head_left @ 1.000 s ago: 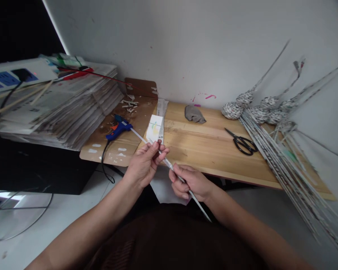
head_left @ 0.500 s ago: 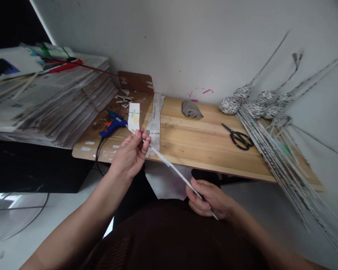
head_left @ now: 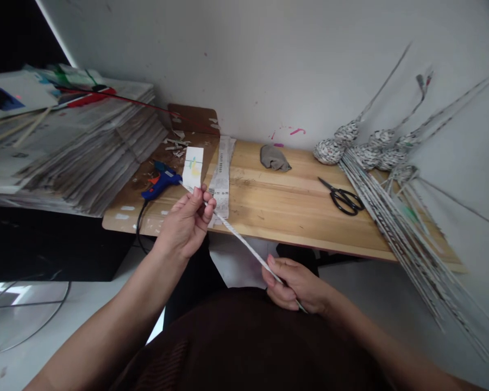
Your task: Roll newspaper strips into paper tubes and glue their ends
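Note:
Between my two hands runs a thin rolled paper tube [head_left: 239, 234], slanting down from upper left to lower right. My left hand [head_left: 187, 220] pinches its upper end with thumb and fingers. A flat white paper flap [head_left: 193, 165] with a yellow and green print stands up above those fingertips; whether it is one piece with the tube I cannot tell. Lower down, my right hand [head_left: 291, 283] is wrapped around the tube, whose thin tip pokes out below the fingers. Nearest my left hand on the table are a blue glue gun [head_left: 161, 182] and a newspaper strip [head_left: 224, 174].
A thick newspaper stack [head_left: 118, 146] rises at the left. On the wooden table [head_left: 277, 201] lie a grey cloth [head_left: 274, 158] and black scissors [head_left: 344, 200]. Woven paper balls [head_left: 328, 151] and a bundle of paper tubes [head_left: 391, 233] occupy the right, the tubes overhanging the front edge.
My right hand has shifted slightly left and up along with the tube. The visible stretch of tube looks rotated a little. The whole view has drifted slightly left.

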Demonstrator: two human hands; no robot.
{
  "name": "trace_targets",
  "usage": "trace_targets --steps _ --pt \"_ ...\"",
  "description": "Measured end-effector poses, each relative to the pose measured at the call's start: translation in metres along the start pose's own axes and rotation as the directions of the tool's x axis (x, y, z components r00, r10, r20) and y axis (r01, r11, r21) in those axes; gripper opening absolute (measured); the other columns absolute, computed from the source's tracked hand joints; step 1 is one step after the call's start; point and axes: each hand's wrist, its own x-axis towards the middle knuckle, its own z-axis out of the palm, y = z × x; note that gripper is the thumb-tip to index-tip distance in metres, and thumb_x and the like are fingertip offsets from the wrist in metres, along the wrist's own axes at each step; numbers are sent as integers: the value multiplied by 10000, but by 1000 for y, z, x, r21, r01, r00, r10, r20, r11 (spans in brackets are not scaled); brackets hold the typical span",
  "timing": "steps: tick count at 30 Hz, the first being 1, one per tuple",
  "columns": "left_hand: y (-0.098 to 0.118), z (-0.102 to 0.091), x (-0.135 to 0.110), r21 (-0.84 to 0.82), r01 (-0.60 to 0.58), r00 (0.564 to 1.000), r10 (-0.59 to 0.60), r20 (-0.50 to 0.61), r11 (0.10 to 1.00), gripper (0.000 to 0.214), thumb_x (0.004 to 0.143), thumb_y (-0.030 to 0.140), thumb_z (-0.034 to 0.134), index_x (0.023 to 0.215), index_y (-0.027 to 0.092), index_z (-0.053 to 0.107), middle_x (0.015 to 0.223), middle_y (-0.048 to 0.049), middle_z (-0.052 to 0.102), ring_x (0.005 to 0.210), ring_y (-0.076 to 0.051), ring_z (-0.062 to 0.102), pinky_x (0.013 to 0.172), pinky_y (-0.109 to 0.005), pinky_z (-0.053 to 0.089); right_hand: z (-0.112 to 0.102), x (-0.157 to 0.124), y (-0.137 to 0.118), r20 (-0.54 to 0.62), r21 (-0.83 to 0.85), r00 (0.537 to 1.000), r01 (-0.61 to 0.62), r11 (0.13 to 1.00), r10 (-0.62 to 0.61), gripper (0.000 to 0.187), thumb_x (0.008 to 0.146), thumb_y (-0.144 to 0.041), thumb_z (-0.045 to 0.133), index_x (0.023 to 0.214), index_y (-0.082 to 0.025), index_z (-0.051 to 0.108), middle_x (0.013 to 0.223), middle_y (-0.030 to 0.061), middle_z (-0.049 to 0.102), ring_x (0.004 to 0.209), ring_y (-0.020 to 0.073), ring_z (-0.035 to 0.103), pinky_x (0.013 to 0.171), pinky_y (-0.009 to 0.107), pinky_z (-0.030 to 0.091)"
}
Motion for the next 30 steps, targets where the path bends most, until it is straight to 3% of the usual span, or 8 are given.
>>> trace_targets --steps 4,9,13,15,19,23,27,30 --pt "2 -1 1 -11 -11 999 10 -32 1000 144 928 120 571 828 108 674 680 -5 636 594 -62 651 532 -86 548 -3 -4 -2 -98 -189 995 -1 982 -18 491 993 -564 343 854 -169 600 432 -78 402 352 85 350 401 218 301" --pt "2 -2 4 -18 -38 996 37 -80 999 98 903 124 615 824 114 672 687 -3 647 613 -68 665 562 -92 560 -2 -13 -8 -245 -653 921 74 754 -302 379 949 -518 507 808 -187 627 632 -6 548 577 116 470 557 243 347" --pt "-2 -1 3 -29 -8 998 7 -61 1000 97 898 116 620 814 107 667 689 -9 655 615 -72 670 569 -102 568 -12 -6 8 -140 -282 990 -16 959 -24 552 985 -603 304 741 -184 569 387 -67 399 363 93 311 451 242 266" --pt "-7 0 1 -28 8 999 -9 -51 1000 96 895 107 621 809 105 664 693 -14 660 618 -76 674 573 -108 570 -16 -2 12 -92 -204 995 -57 977 38 605 973 -638 279 730 -171 576 374 -65 401 338 90 316 440 243 273" --pt "-15 1 -1 -20 34 999 -35 -41 999 78 894 91 612 841 96 668 706 -24 671 640 -91 689 591 -131 582 -13 4 1 -181 -426 976 31 904 -119 504 961 -615 392 933 -163 615 574 -18 564 488 110 488 520 248 370" --pt "-15 2 -3 -23 37 999 -37 -36 999 71 889 90 619 843 92 673 715 -29 672 651 -97 694 604 -140 588 -4 5 -9 -289 -542 917 82 837 -277 435 951 -566 477 795 -178 596 524 -43 468 474 89 414 492 230 321" --pt "-11 3 -5 -9 70 998 -70 -3 998 84 890 99 621 822 95 670 690 -22 653 623 -89 679 569 -124 575 -1 6 -3 1 -57 1000 -11 998 11 526 986 -592 318 659 -212 476 346 -104 253 304 81 231 355 217 200" --pt "-10 0 -4 0 75 997 -75 0 997 135 915 96 578 814 96 667 683 -21 650 612 -83 673 549 -115 567 0 5 2 80 -24 994 -69 997 70 556 994 -580 293 646 -199 499 318 -99 265 277 76 222 336 212 175"
